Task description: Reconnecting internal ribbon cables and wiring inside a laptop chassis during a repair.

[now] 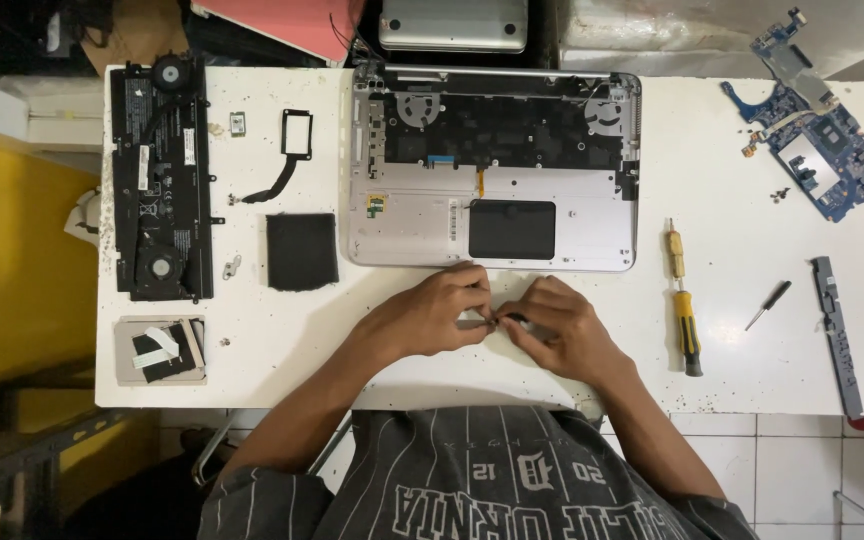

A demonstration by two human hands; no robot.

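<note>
Left hand (430,315) and right hand (560,325) rest on the white bench (732,200), fingertips meeting; both are curled and pinching a small dark part (497,319) between them, too small to identify. Just beyond the hands: opened silver laptop base (495,168), internals exposed, dark trackpad panel toward its near edge, two fans at its far corners. Out past the left hand: black square pad (302,251); beyond that pad, a black frame with cable (292,150); farther out, a long black battery and fan assembly (162,180); nearer the bench's front edge, a small grey tray holding black and white pieces (161,350). Out past the right hand: yellow-handled screwdriver (683,305), lying lengthwise; a small black screwdriver (768,305) past it; a long grey strip (838,335) near the bench edge. Far corner on the right hand's side: blue circuit board (820,150), partly overhanging the bench.
</note>
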